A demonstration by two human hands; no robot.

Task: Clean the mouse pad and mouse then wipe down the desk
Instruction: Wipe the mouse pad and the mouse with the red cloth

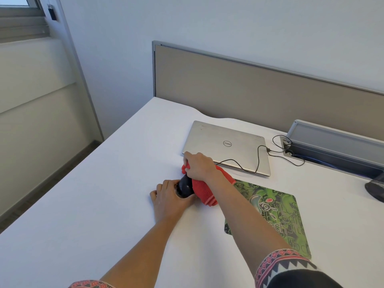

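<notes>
A black mouse (184, 188) sits in my left hand (169, 199), just above the white desk (108, 183). My right hand (199, 165) is closed on a red cloth (204, 190) and presses it against the far side of the mouse. The cloth hangs down to the desk beside the mouse. The green patterned mouse pad (278, 217) lies flat to the right, partly under my right forearm.
A closed silver laptop (226, 145) lies behind my hands, with a black cable (258, 161) running right to a grey cable box (332, 142). A beige partition (249, 90) stands along the desk's back. A dark object (376, 189) sits at the right edge.
</notes>
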